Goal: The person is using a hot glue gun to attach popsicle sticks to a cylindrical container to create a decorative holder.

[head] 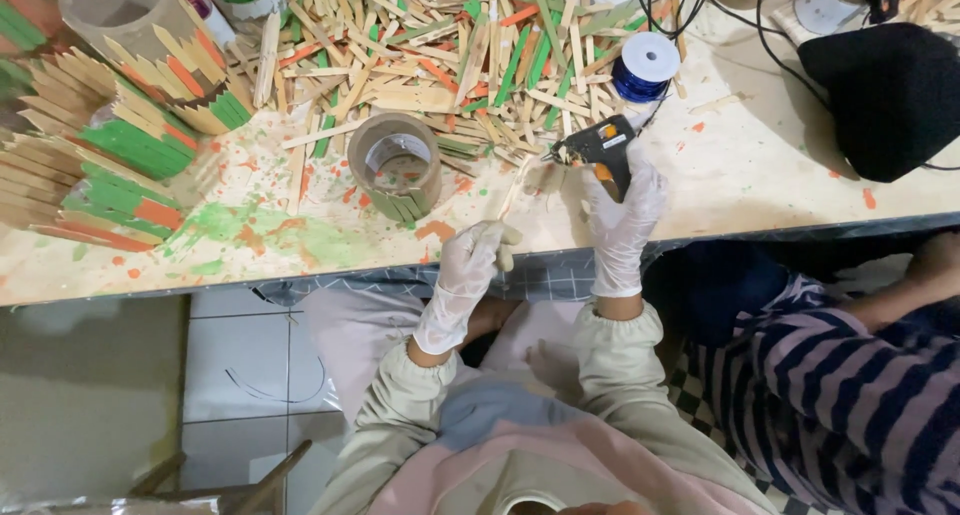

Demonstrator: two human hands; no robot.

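Centrally, plain wooden craft stick (515, 193) pinched in white-gloved left hand (470, 260); black hot-glue gun (598, 147) clenched by gloved right hand (625, 210) at two o'clock. Brown cardboard tube (396, 165) at ten. Risk: hot glue dripping onto glove, nozzle close.

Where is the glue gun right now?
In the head view the glue gun is in the gloved right hand, above the table edge, just below the blue spool.
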